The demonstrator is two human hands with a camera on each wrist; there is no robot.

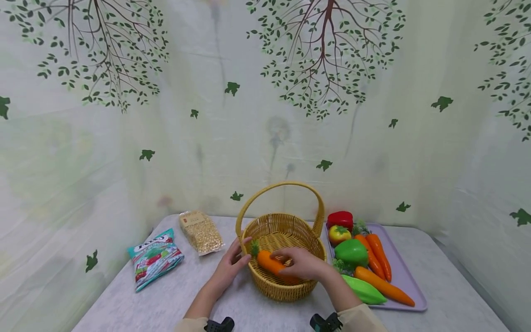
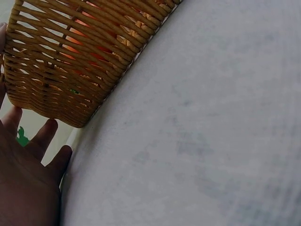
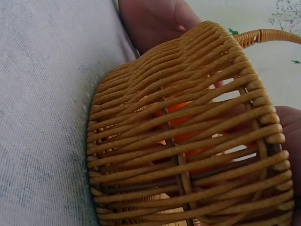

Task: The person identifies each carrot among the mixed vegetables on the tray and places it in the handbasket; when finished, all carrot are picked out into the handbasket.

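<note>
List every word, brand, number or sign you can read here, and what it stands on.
Teal packet: large white lettering, too blurred to quote for certain; its smaller print is unreadable.
Clear bag: a label with print too small to read.
No other lettering can be read.

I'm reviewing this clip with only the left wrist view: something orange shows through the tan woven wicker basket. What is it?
Observer: A long, tapered orange carrot with a green leafy top, inside the tan woven wicker basket.
Operator: Is a hand on it?
Observer: Yes, the right hand has its fingers curled over it.
Operator: What lies beside the basket, on the person's right?
Observer: A flat, pale purple rectangular tray.
</note>
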